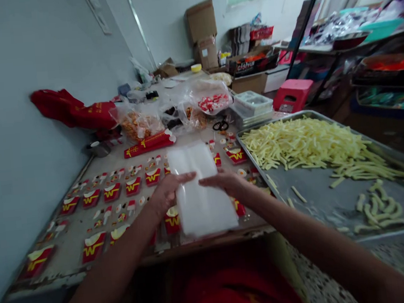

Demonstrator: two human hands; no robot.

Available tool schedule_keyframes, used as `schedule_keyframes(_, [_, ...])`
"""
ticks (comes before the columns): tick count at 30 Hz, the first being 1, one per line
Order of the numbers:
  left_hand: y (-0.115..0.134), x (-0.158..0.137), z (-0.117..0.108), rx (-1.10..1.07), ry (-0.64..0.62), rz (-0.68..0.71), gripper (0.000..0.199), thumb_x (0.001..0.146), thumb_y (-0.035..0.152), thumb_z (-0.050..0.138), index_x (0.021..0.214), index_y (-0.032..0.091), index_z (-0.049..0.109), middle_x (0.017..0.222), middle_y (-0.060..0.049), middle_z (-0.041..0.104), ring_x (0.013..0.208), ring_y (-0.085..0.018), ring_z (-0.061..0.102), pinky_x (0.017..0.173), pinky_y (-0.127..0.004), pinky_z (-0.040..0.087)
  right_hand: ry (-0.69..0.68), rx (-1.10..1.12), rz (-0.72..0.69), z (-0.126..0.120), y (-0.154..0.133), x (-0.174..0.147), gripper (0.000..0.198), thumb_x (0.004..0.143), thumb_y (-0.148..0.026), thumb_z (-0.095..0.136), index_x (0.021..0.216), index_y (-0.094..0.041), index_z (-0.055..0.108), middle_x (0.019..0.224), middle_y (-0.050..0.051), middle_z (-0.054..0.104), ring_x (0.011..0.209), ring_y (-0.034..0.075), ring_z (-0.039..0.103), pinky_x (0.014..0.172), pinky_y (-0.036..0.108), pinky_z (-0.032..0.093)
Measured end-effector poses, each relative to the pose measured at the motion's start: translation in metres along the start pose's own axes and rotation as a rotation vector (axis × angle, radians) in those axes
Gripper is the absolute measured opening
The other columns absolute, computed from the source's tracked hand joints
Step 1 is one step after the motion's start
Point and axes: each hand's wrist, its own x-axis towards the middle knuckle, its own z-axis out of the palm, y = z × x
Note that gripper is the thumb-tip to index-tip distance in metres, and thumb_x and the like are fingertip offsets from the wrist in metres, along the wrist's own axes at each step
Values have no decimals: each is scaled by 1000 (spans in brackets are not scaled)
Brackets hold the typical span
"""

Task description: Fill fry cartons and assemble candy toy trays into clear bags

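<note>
Between my two hands is a stack of whitish, translucent plastic bags (207,207), held flat above the near part of the table. My left hand (168,190) grips its left edge, with a finger or thumb stretched over the top. On the opposite edge, my right hand (227,181) holds the stack in the same way; the fingers beneath are hidden. Around and partly under the stack lie small red fries cartons (133,186) with a yellow mark, in rows. Tiny food-shaped pieces (122,212) are set out beside them.
At right stands a metal tray (319,202) heaped with pale toy-like fries (307,137). Farther back are a stack of flat red cartons (150,143), scissors (220,125), bags of small pieces (141,124) and clear plastic containers (252,104). A pink stool (293,95) stands beyond the tray.
</note>
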Motion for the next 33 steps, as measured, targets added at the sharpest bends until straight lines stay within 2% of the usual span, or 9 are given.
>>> schedule_keyframes(2, [2,10,0,-45,32,52,46,62,30,89,100,8,74,90,-15,77,71,-28,73,70,-42,60,-50,6,38,-5,-12,6,41,55,-22,90,92,-11,75,85,12,77,66,22,70,65,35,59])
schedule_keyframes(6, [8,19,-2,-121,131,332,56,55,28,92,103,7,72,96,-16,77,84,-30,73,81,-43,60,-112,38,22,-11,-24,4,41,58,-22,90,94,-12,74,89,13,77,73,25,72,70,38,61])
schedule_keyframes(10, [17,19,-6,-113,291,562,56,51,31,93,97,7,72,88,-11,76,81,-28,72,78,-41,60,-142,72,20,-18,-9,1,45,59,-20,89,100,-11,72,94,12,77,74,22,72,68,33,61])
schedule_keyframes(13, [20,22,-10,-130,378,629,48,52,31,93,90,8,72,87,-8,74,77,-25,72,74,-37,59,-80,151,14,-21,10,4,42,60,-17,88,98,-10,72,94,10,77,73,19,72,68,28,61])
schedule_keyframes(16, [18,29,-14,-176,418,664,45,52,30,93,86,10,72,82,-6,73,71,-21,70,71,-34,58,16,249,0,-20,23,7,38,62,-16,86,97,-12,73,92,7,77,73,18,71,68,27,60])
schedule_keyframes(21, [12,36,-19,-201,445,679,45,51,32,92,85,10,71,83,-6,72,68,-19,67,68,-31,57,57,320,-4,-9,32,8,34,68,-22,83,99,-13,74,93,7,77,75,18,71,72,29,60])
schedule_keyframes(27, [10,16,-19,-131,443,593,39,56,38,91,77,11,70,74,-4,70,61,-18,65,60,-29,53,117,66,-113,4,27,2,36,66,-29,86,97,-16,76,91,6,78,71,20,70,64,28,56])
schedule_keyframes(29, [10,8,-22,-168,433,546,40,56,38,91,78,12,70,74,-4,71,62,-19,66,61,-30,54,27,27,-52,-1,19,-3,37,61,-28,88,94,-17,76,87,5,77,67,19,69,63,27,55])
schedule_keyframes(33, [9,0,-29,-264,400,462,46,53,34,92,88,11,72,85,-8,75,69,-23,70,69,-34,56,-338,58,23,-18,-2,-10,55,58,-34,88,108,-16,74,98,8,77,82,21,72,76,30,55])
